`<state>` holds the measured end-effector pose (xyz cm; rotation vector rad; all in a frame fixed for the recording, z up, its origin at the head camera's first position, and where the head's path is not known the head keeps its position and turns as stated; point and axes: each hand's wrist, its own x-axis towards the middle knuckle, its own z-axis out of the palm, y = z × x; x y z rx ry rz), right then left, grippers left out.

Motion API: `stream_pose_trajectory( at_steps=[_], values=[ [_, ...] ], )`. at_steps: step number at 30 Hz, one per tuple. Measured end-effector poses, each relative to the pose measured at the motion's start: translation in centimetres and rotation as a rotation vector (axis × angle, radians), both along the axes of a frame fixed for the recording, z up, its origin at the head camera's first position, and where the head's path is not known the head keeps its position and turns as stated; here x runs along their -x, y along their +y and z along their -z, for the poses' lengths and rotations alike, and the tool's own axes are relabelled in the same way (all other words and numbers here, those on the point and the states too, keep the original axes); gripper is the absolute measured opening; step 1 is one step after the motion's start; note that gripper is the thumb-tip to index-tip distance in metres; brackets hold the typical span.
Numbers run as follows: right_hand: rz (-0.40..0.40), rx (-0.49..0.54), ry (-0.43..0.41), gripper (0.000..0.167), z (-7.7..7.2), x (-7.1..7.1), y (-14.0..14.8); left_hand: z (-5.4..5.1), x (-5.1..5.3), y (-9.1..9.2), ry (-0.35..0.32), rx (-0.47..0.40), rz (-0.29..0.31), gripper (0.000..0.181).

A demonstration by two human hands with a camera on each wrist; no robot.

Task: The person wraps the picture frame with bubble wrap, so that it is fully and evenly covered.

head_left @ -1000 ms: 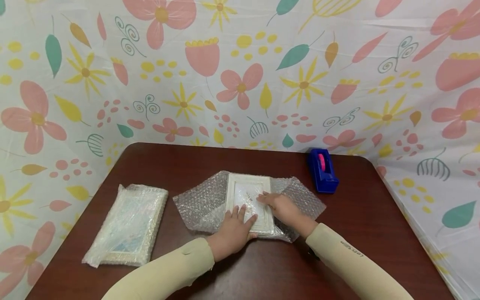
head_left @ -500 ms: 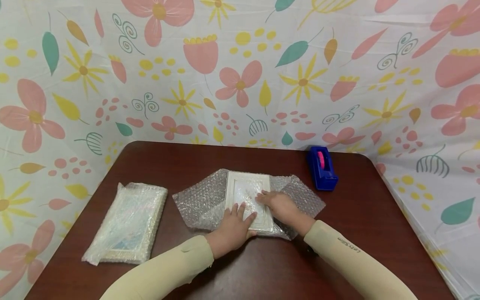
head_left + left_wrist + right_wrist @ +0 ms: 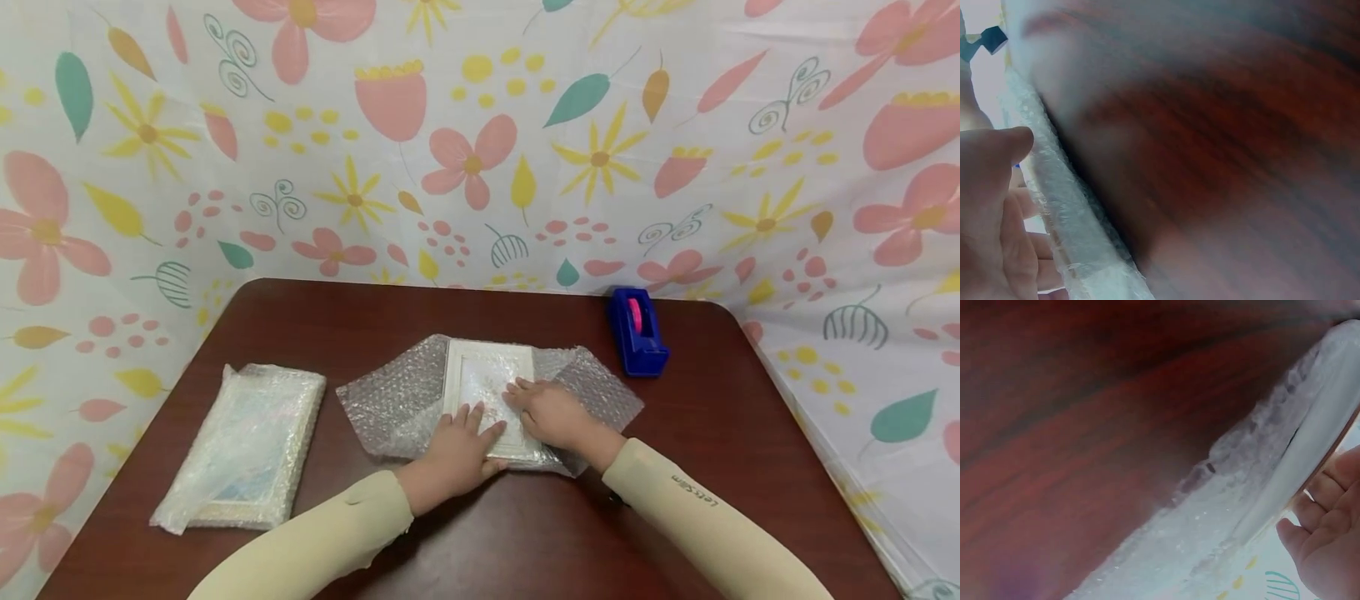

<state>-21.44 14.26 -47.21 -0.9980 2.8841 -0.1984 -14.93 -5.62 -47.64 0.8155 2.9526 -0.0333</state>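
A white picture frame [image 3: 483,379] lies face up on a spread sheet of bubble wrap [image 3: 393,404], mid-table in the head view. My left hand [image 3: 456,454] rests on the frame's lower left part, fingers straight and spread, thumb near the bottom edge. On the right part of the frame lies my right hand [image 3: 555,412], its fingers extended across the face. Bubble wrap [image 3: 1072,200] runs along the near edge beside my left hand [image 3: 991,206] in the left wrist view. The right wrist view has the frame's edge [image 3: 1300,459] beside my right hand [image 3: 1332,531].
A second picture frame wrapped in bubble wrap [image 3: 247,442] lies at the left of the dark wooden table [image 3: 517,533]. At the back right stands a blue tape dispenser [image 3: 637,333] with a pink core. A flower-patterned cloth [image 3: 480,108] hangs behind the table.
The head view has shifted slightly, so everything sits a little further left and higher. Both hands stay on the picture frame in nearly the same pose.
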Motion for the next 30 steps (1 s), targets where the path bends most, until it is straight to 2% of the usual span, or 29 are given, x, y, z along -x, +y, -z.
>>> stream_pose_trajectory(
  at_steps=[4,8,11,14,17,19,21,25,27,30],
  values=[
    [0.01,0.054,-0.07,0.049,0.0,-0.1,0.2,-0.4,0.2,-0.2,0.004,0.002,0.011,0.065],
    [0.0,0.07,-0.077,0.05,0.2,-0.3,0.5,-0.6,0.3,0.1,-0.005,-0.03,-0.01,0.066],
    [-0.003,0.089,-0.061,0.048,0.4,-0.3,0.5,-0.6,0.5,0.3,0.058,-0.05,-0.032,0.056],
    [-0.005,0.098,-0.06,0.047,0.3,-0.3,0.5,-0.5,0.6,0.5,0.168,-0.023,-0.035,0.048],
    [-0.008,0.09,-0.061,0.047,0.2,-0.3,0.5,0.0,0.8,0.7,0.26,0.012,-0.026,0.051],
    [-0.005,0.08,-0.066,0.047,0.0,-0.3,0.5,0.3,1.2,0.9,0.297,0.005,-0.025,0.056],
    [-0.003,0.072,-0.061,0.048,0.0,-0.3,0.4,0.6,1.6,1.1,0.297,0.004,-0.042,0.061],
    [0.005,0.062,-0.043,0.049,0.1,-0.4,0.4,0.7,2.6,1.7,0.218,-0.022,-0.109,0.074],
    [0.008,0.056,-0.037,0.049,0.2,-0.4,0.5,0.6,2.9,1.9,0.193,-0.031,-0.148,0.078],
    [0.012,0.05,-0.032,0.048,0.4,-0.4,0.4,0.5,2.9,2.0,0.192,-0.018,-0.16,0.078]
  ],
)
